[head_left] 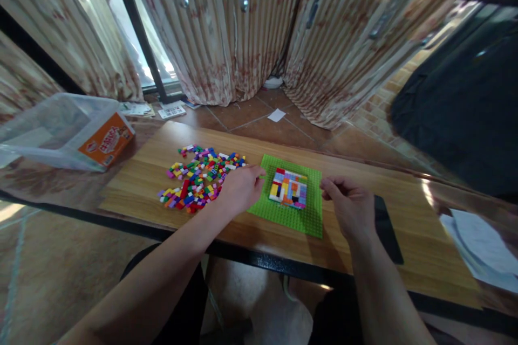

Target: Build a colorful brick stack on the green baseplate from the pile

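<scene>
Far left: clear bin, cut off by the frame edge; orange label readable only in part. Next, loose bricks spread on the wood surface; nearest right-hand ones sit behind the left hand, count unclear. That hand is over the left edge of the green baseplate, covering some of it; can't tell if fingertips meet or pinch a brick. Multicolor brick build is mid-baseplate, between the hands; small seams blurred. Right hand is at the baseplate's right edge, fingers curled; grip unclear, can't tell. Dark flat slab is partly behind it. Far right: papers, cropped, text illegible.
</scene>
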`<state>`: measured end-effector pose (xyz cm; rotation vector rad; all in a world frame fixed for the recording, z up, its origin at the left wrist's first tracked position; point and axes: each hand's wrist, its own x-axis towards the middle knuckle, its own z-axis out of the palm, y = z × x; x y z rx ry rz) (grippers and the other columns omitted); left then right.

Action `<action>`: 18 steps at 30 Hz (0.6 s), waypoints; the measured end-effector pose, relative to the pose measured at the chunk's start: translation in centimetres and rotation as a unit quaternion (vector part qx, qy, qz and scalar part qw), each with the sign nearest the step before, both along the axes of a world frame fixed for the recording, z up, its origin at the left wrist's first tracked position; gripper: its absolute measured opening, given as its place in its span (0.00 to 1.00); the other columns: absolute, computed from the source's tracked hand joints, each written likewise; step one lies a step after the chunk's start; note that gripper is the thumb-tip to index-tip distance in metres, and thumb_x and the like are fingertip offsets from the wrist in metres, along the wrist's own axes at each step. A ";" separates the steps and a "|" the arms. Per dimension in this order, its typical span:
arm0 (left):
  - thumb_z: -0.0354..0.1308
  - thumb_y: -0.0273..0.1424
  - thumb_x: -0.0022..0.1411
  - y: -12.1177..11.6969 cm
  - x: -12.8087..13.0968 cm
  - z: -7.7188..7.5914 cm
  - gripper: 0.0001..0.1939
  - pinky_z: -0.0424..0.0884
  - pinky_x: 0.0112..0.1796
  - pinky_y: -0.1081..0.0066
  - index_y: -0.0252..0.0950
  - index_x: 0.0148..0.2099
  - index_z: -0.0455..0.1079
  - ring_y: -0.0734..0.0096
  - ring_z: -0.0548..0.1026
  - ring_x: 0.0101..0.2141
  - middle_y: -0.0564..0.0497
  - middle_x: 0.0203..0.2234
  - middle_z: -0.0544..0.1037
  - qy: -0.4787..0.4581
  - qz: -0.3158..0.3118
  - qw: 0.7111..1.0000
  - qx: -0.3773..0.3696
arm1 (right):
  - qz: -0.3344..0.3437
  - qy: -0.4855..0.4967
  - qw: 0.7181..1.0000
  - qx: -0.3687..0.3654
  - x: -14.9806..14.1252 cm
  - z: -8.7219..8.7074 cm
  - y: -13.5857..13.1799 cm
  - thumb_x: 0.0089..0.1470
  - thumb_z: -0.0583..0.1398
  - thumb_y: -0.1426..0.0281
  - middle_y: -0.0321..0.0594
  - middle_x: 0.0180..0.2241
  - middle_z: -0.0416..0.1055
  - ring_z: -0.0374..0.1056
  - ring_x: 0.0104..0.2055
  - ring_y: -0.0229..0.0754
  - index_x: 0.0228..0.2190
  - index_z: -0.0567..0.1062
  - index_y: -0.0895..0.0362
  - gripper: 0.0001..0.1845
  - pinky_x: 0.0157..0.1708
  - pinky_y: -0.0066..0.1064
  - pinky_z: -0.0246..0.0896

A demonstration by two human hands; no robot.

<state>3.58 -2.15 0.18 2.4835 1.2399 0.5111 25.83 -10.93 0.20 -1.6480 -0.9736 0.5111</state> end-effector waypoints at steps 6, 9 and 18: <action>0.51 0.25 0.59 1.4 -2.5 0.0 0.10 0.70 0.38 0.68 0.35 0.36 0.74 0.64 0.76 0.35 0.46 0.33 0.79 0.085 0.021 0.996 -0.009 | 0.033 -0.057 0.998 -0.011 -1.0 -0.4 0.0 0.46 0.64 0.61 0.34 0.19 0.70 0.65 0.22 0.36 0.25 0.77 0.57 0.11 0.25 0.29 0.61; 0.52 0.27 0.59 1.1 -2.5 -0.1 0.10 0.71 0.39 0.67 0.34 0.37 0.74 0.63 0.76 0.37 0.45 0.34 0.78 0.120 0.031 0.992 -0.006 | 0.054 -0.057 0.997 -0.001 -1.5 -0.5 0.2 0.46 0.64 0.61 0.35 0.20 0.71 0.66 0.23 0.37 0.24 0.76 0.57 0.12 0.25 0.29 0.63; 0.48 0.28 0.63 0.5 -0.6 -1.5 0.13 0.72 0.39 0.64 0.30 0.40 0.73 0.58 0.77 0.40 0.40 0.36 0.78 0.178 0.060 0.982 0.005 | 0.062 -0.064 0.996 -0.009 -1.8 -0.8 0.2 0.48 0.63 0.62 0.35 0.22 0.72 0.68 0.25 0.38 0.26 0.77 0.57 0.11 0.27 0.30 0.64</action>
